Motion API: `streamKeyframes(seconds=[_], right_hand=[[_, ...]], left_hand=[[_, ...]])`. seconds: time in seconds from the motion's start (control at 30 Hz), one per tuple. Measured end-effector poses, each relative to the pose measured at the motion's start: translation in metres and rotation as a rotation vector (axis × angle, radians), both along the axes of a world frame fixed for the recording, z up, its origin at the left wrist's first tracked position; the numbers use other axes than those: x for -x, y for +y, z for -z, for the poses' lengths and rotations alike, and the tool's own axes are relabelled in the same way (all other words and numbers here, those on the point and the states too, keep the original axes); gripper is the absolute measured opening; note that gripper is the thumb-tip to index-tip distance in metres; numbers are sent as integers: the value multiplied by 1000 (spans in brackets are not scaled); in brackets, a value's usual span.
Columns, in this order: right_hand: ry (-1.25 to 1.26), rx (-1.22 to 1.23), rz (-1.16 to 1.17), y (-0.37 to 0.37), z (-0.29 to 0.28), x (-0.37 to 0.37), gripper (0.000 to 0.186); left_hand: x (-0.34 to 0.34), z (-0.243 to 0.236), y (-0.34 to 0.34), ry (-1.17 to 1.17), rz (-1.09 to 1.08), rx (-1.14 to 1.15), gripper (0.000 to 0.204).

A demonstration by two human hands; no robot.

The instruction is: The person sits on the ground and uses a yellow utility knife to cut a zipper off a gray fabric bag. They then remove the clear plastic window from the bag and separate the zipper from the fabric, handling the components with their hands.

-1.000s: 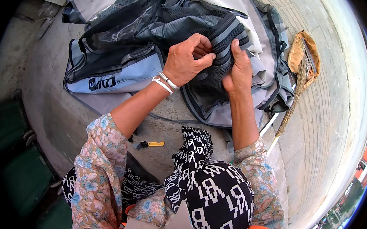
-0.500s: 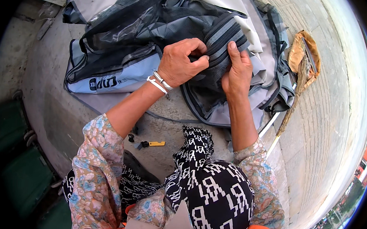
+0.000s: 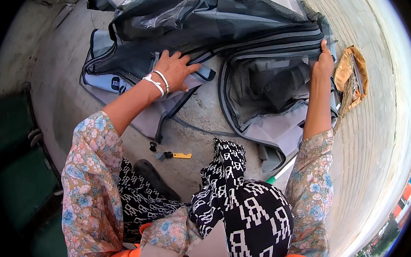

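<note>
A large grey and black tent-like fabric (image 3: 248, 41) with mesh panels and zip edging lies spread over the concrete floor. My left hand (image 3: 173, 71), with white bangles at the wrist, rests flat with fingers apart on a light grey flap of the fabric (image 3: 169, 107). My right hand (image 3: 323, 60) is stretched out to the far right and grips the fabric's dark zip edge. Between the hands the fabric opens into a pocket with mesh inside (image 3: 274, 85).
A small yellow tool (image 3: 181, 155) and a black clip (image 3: 153, 146) lie on the concrete near my knees. A brown dustpan and broom (image 3: 352, 74) sit right of the fabric, with a green and white handle (image 3: 278, 173) below. A black shoe (image 3: 153, 177) is by my leg.
Both hands were together on bunched fabric in the middle. They have since moved apart, the left down-left and the right out to the right, and the fabric is spread wider.
</note>
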State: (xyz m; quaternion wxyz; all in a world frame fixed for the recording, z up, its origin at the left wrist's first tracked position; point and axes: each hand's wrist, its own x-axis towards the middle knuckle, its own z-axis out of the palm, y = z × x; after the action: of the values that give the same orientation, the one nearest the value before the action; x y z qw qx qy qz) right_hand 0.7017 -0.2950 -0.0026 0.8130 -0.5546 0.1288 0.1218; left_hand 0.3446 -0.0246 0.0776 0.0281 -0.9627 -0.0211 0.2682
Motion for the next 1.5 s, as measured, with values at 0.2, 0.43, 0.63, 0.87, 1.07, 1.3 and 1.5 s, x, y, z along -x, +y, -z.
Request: streamKeyframes(seconds=[0.2,0.43,0.63,0.87,1.07,1.3,1.5], right_hand=[[107,246,1,48,-20,2,28],[-24,256,-94,64,-1,-44,26],[3,377,-27,68,19,-44,44],[-118,838,-376,47,2,-38,56],[-1148,1002,-153,42,-83,115,36],[-8,673,-1028,95,-11,189,72],[85,179,-521,122,14,184,23]], left_hand=[[100,-51,73,-431,244,-18,8],[151,-109,83,-353,267,-101,8],[191,-55,27,-281,142,116,20],[171,-68,39,-377,4,248,27],[135,-98,47,-393,-36,-261,16],[37,-44,-40,12,-232,605,42],[-52,60,-56,-435,-968,718,60]])
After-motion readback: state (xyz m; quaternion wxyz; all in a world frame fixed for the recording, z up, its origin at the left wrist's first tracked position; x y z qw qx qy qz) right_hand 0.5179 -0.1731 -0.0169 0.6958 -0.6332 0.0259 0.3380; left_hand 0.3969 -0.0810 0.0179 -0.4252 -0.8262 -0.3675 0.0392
